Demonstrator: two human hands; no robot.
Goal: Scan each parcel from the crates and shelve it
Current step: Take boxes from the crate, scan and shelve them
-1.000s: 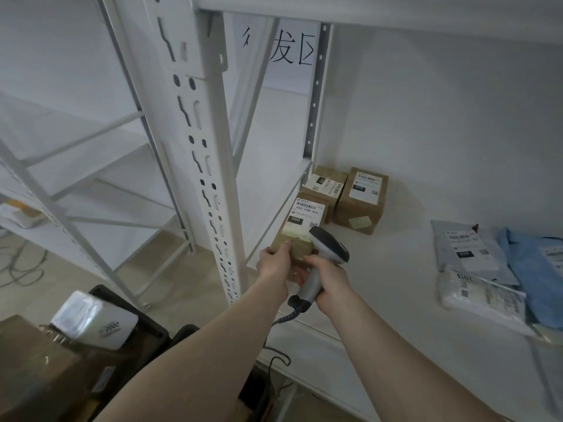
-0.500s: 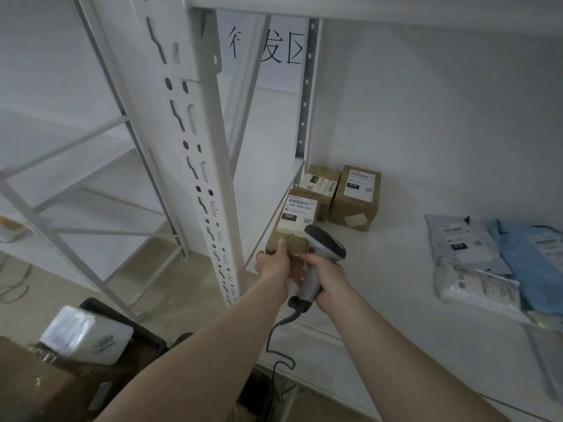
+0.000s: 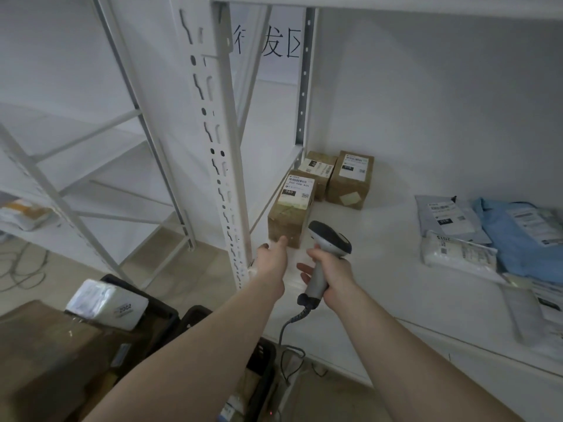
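A small brown cardboard parcel with a white label marked 060 rests on the white shelf at its left end, beside the upright post. My left hand is stretched toward it, fingertips touching its near bottom edge, fingers fairly straight. My right hand grips the handle of a grey and white barcode scanner, whose head points at the parcel. Two more brown boxes stand behind it against the wall.
Grey, white and blue mailer bags lie on the shelf's right part. A perforated white post stands just left of my left hand. Below left, black crates hold a white bagged parcel and brown boxes. Another white rack stands at the left.
The 060 parcel was held in my left hand by the scanner; now it sits on the shelf and my left hand has opened, only touching its edge. The scanner has drawn back slightly.
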